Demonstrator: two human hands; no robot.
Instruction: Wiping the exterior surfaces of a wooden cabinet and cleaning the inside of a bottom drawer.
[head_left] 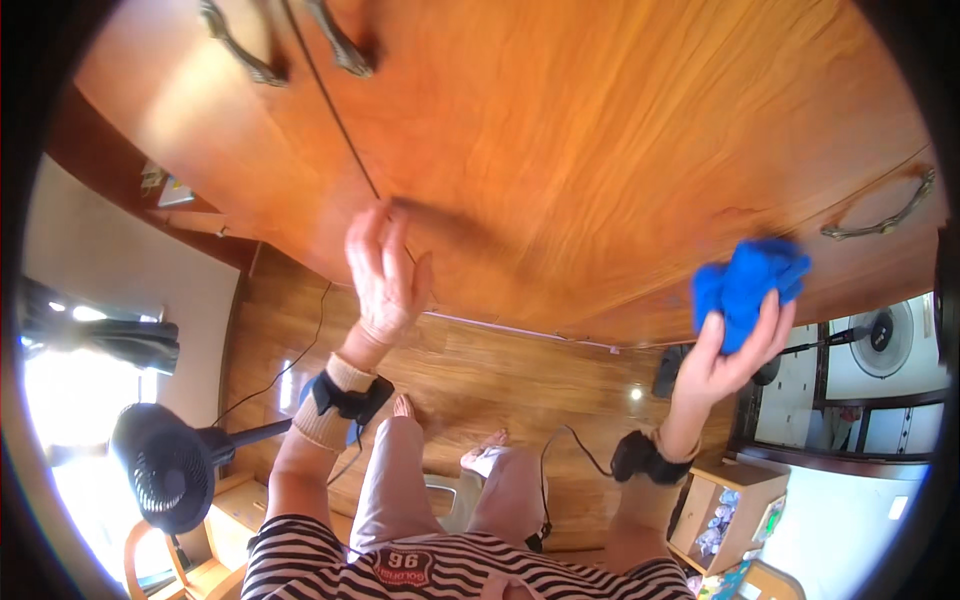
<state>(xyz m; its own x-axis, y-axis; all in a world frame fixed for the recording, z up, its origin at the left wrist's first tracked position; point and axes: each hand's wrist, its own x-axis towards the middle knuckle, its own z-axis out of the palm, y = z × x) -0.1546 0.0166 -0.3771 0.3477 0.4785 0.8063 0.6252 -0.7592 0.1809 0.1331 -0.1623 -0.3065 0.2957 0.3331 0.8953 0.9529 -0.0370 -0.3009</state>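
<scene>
In front of me stands a glossy wooden cabinet [600, 140] with reddish-brown grain. My right hand [740, 350] is wrapped round a crumpled blue cloth [745, 285], held against or very near the lower right of the cabinet front. A curved metal pull handle [885, 215] lies just right of the cloth. My left hand [388, 275] is raised by the dark seam between two doors, its fingers stretched out and slightly bent with nothing visible in them. Whether its fingertips touch the wood I cannot tell.
Two more metal handles, the left one [240, 45] and the right one [340, 42], flank the seam higher up. A black fan [165, 468] stands at lower left, another fan [880, 342] at far right. A wooden shelf unit [700, 515] and cables are near my sides.
</scene>
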